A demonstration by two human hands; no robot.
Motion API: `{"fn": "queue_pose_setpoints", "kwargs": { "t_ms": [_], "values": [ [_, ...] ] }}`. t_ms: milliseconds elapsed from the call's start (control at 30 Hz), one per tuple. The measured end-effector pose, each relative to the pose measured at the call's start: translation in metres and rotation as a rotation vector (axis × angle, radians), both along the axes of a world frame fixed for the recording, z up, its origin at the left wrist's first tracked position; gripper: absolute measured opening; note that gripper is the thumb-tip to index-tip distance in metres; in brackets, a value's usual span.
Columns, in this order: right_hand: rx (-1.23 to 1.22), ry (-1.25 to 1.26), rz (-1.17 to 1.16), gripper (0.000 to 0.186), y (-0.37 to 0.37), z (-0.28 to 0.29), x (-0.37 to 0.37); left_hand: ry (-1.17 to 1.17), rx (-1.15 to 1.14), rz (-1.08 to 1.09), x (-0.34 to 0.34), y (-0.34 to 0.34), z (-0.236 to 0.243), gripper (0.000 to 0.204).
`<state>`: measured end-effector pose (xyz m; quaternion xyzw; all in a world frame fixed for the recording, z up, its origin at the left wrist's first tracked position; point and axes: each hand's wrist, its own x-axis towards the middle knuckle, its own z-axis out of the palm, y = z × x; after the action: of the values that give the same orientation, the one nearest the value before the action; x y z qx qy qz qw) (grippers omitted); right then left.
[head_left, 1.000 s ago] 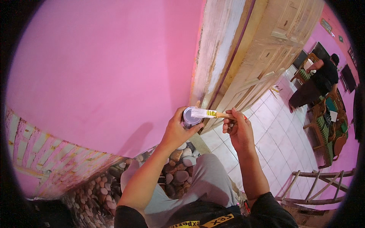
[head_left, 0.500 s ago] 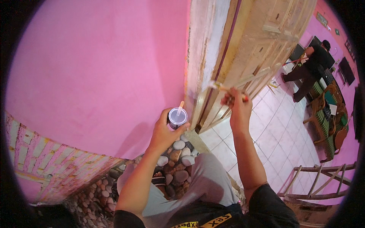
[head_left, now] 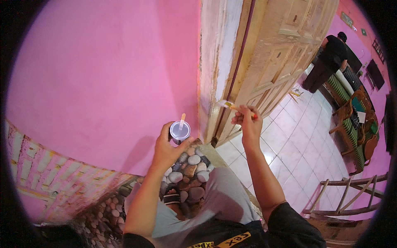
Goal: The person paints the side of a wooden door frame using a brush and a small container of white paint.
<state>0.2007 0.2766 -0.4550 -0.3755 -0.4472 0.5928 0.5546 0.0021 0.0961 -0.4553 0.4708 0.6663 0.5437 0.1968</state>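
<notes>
My left hand (head_left: pixel 168 145) is wrapped round a small paint can (head_left: pixel 180 131) with greyish paint inside. A flat wooden stick (head_left: pixel 182 118) leans out over the can's rim. In my right hand (head_left: pixel 247 120) is a paintbrush (head_left: pixel 235 108), its pale bristles pointing left at the door frame (head_left: pixel 211 82). The frame is partly coated white and partly bare, worn wood. Whether the bristles touch it I cannot tell. Behind the brush stands a wooden panel door (head_left: pixel 281 58), unpainted and swung inward.
A pink wall (head_left: pixel 99 82) with a brick-patterned base (head_left: pixel 49 173) fills the left. Rounded stones (head_left: pixel 190 169) cover the ground by my legs. Inside, white floor tiles (head_left: pixel 289 136) lead to a person (head_left: pixel 328 62) in dark clothes, a striped sofa (head_left: pixel 351 140) and a wooden ladder (head_left: pixel 347 198).
Both my hands have shifted left in view, the can slightly lower. The brush has come down along the frame. The person in the room has turned and stands more upright.
</notes>
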Motion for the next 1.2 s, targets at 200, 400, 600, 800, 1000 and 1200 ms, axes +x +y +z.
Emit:
{"fn": "queue_pose_setpoints", "kwargs": {
  "t_ms": [200, 400, 600, 800, 1000, 1200],
  "values": [
    [0.246, 0.175, -0.027, 0.025, -0.006, 0.114, -0.019, -0.017, -0.052, -0.024, 0.001, -0.004, -0.004, 0.060],
    [0.236, 0.107, -0.057, 0.028, -0.026, 0.097, 0.010, 0.025, -0.016, -0.022, -0.002, -0.008, -0.005, 0.060],
    [0.093, -0.088, -0.002, 0.029, -0.021, 0.031, 0.002, -0.016, -0.028, -0.038, 0.000, -0.006, -0.001, 0.063],
    [0.268, 0.051, -0.002, 0.029, -0.020, 0.113, -0.032, 0.013, -0.071, -0.052, 0.003, -0.008, -0.003, 0.062],
    [0.301, 0.077, -0.114, 0.029, -0.028, 0.107, -0.005, 0.048, 0.005, -0.045, -0.003, -0.012, -0.003, 0.061],
    [0.059, -0.106, -0.071, 0.028, -0.005, 0.008, 0.000, 0.059, -0.001, -0.061, -0.001, -0.007, 0.007, 0.060]
  ]
}}
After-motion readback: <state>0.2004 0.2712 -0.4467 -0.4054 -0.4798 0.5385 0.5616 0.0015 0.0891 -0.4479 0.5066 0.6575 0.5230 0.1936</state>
